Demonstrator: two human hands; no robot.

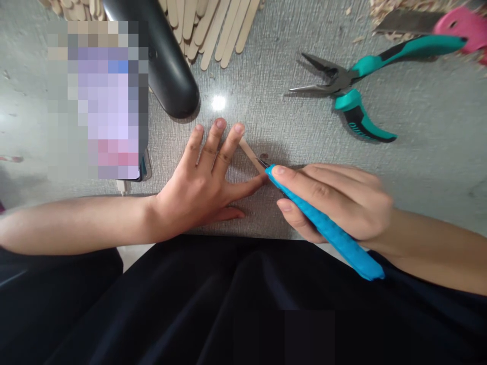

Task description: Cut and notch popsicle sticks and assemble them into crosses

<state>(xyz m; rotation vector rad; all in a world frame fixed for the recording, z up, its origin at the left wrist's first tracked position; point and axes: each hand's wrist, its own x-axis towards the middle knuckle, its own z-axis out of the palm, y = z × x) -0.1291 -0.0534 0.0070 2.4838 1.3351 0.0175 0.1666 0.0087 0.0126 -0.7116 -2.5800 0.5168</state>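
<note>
My left hand point(205, 177) lies flat with fingers spread, pressing a wooden craft stick point(250, 153) onto the grey table. Most of the stick is hidden under the fingers; its free end shows between my index finger and thumb. My right hand point(335, 203) is closed around a blue-handled craft knife point(327, 228), index finger along the handle. The knife's metal tip point(262, 162) touches the stick close to my left thumb tip.
Teal-handled long-nose pliers point(350, 81) lie at the upper right. A pile of craft sticks point(213, 25) sits at the top, beside a black rounded object point(167, 66). A phone point(110, 101) stands at left. Wood shavings and a pink object point(464, 25) occupy the top right corner.
</note>
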